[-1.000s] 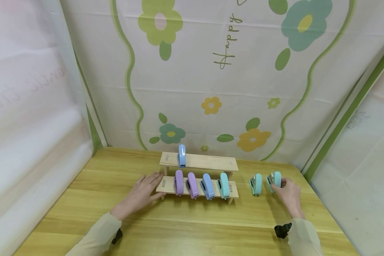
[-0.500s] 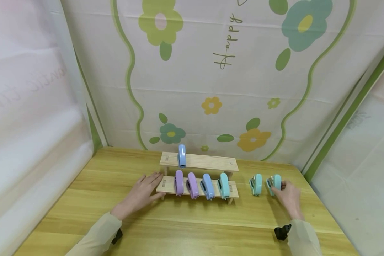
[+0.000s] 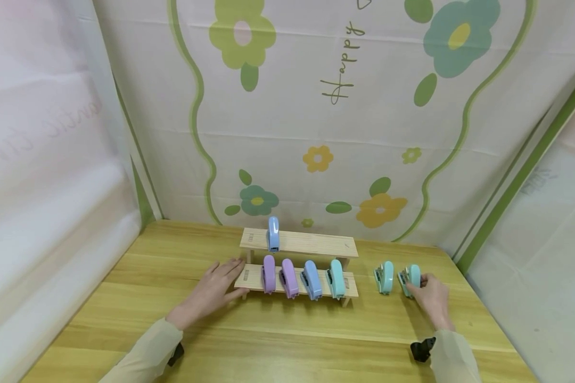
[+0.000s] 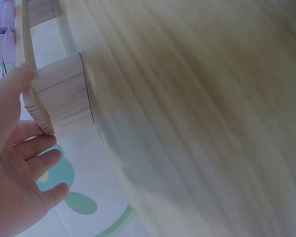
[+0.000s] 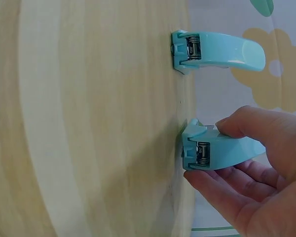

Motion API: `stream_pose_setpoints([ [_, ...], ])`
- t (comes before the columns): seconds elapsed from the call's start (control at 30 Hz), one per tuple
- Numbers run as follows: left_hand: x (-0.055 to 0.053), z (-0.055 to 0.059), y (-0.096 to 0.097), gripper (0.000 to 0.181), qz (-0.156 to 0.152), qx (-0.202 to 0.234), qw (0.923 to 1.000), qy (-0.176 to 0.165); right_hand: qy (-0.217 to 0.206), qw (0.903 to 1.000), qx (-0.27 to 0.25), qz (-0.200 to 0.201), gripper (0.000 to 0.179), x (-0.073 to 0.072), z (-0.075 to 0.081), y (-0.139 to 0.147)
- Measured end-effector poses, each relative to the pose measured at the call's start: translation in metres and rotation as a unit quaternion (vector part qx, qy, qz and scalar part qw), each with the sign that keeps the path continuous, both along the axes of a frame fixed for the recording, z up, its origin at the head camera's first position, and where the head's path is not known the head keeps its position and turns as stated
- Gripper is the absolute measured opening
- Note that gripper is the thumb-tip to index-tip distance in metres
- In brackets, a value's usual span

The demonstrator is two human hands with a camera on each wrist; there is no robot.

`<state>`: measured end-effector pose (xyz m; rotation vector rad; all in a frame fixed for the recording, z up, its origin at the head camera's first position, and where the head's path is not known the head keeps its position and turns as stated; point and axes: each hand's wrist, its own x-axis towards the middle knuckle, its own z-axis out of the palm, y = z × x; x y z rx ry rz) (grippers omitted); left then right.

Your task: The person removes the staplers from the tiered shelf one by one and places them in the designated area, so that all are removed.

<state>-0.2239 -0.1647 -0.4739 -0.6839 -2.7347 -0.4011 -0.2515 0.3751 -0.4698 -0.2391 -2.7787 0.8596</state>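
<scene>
My right hand [image 3: 430,300] pinches a teal stapler [image 3: 413,277] between thumb and fingers at the right of the table. In the right wrist view the thumb lies on one side of that stapler [image 5: 232,150], the fingers on the other, and its base end is at the tabletop. Another teal stapler [image 3: 386,277] stands just left of it, untouched. My left hand [image 3: 211,290] holds the left end of the low wooden stand [image 3: 254,277]. In the left wrist view, thumb and index finger span the end of its board [image 4: 39,111]; the other fingers are loosely bent.
On the lower step stand two purple staplers [image 3: 269,274] [image 3: 289,277], a blue stapler [image 3: 312,279] and a teal stapler [image 3: 336,277]. One blue stapler [image 3: 273,234] stands on the upper step [image 3: 316,243]. A flowered cloth [image 3: 268,117] hangs behind the table [image 3: 287,340].
The stapler in my right hand has moved slightly down and toward me, with its top tilting a little. My left hand keeps its place on the stand.
</scene>
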Motion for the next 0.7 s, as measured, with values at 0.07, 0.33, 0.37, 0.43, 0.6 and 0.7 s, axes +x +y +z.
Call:
stream_pose_setpoints([
  [0.07,0.0002,0.0001,0.0001,0.072,-0.001,0.001,1.0,0.001,-0.001,1.0,-0.003,-0.001,0.041,-0.0003,-0.0012,0.0007],
  [0.33,0.0006,0.0004,0.0002,0.072,0.0,0.003,1.0,0.003,-0.002,1.0,-0.004,0.004,0.042,0.0,-0.0025,0.0014],
  [0.37,0.0008,0.0004,0.0003,0.072,0.0,0.004,1.0,0.003,-0.003,1.0,-0.004,0.004,0.042,-0.0001,-0.003,0.0017],
  [0.43,0.001,0.0002,0.0002,0.072,0.0,0.005,1.0,0.002,-0.005,1.0,-0.005,0.003,0.042,-0.0004,-0.004,0.0022],
  [0.6,0.001,0.0001,0.0004,0.072,0.002,0.005,1.0,0.002,-0.007,1.0,-0.003,-0.004,0.042,-0.0017,-0.0054,0.0032],
  [0.7,0.0006,-0.0003,0.0004,0.072,0.003,0.005,1.0,0.002,-0.01,0.9999,-0.002,-0.007,0.043,-0.0023,-0.0053,0.0033],
])
